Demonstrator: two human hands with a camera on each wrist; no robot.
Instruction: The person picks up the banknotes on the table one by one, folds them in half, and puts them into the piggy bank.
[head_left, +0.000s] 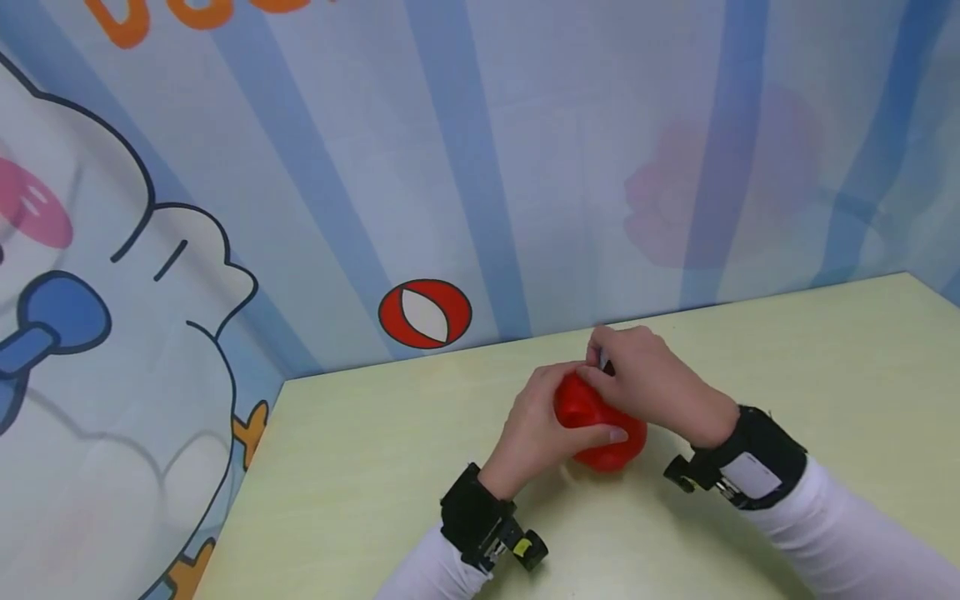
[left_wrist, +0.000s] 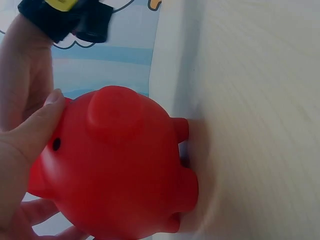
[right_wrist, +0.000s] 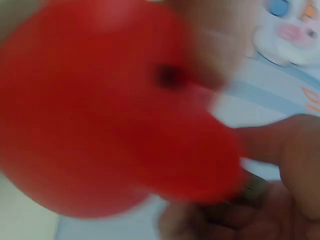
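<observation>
A red toy pig [head_left: 609,447] stands on the pale green table [head_left: 360,467], close to the back wall. My left hand [head_left: 551,412] grips it from the left, thumb across its near side. The left wrist view shows the pig [left_wrist: 117,165] from close up, with my thumb [left_wrist: 32,132] on its face beside a black eye. My right hand [head_left: 603,367] reaches over the pig's top, fingers curled, pinching a small grey piece [head_left: 604,362] against it. The right wrist view is blurred: the pig [right_wrist: 100,110] fills it, with my fingers [right_wrist: 285,170] at the right.
A cartoon backdrop [head_left: 187,250] with blue stripes and a red-and-white ball picture [head_left: 424,313] rises behind and to the left of the table. Bare tabletop lies in front and to the right [head_left: 847,358]. Black camera straps sit on both wrists.
</observation>
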